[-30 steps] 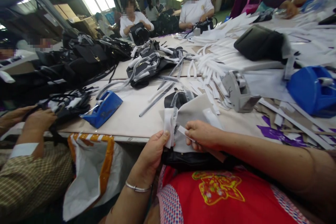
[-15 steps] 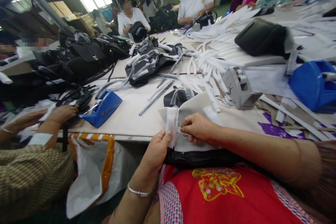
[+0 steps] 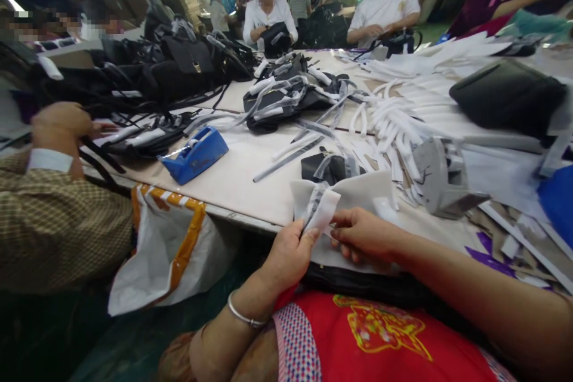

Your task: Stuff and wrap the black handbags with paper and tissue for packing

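My left hand (image 3: 289, 253) pinches a white foam wrap strip (image 3: 320, 213) folded round part of a black bag (image 3: 358, 283) that lies in my lap against the table edge. A larger white foam sheet (image 3: 358, 191) covers the bag's top. My right hand (image 3: 362, 236) is closed beside the strip, fingers pressing the foam sheet and the strip's right edge. The two hands nearly touch.
A blue tape dispenser (image 3: 196, 155) and a grey tape dispenser (image 3: 441, 176) stand on the table (image 3: 250, 179). Heaps of white foam strips (image 3: 389, 119) and black bags (image 3: 179, 71) lie beyond. A person in a checked sleeve (image 3: 58, 215) works at my left; a white sack (image 3: 165, 250) hangs below.
The view has swung left. My left hand folded the white strip over and holds it higher; my right hand slid closer under it. The neighbour's hands moved back onto the black straps.
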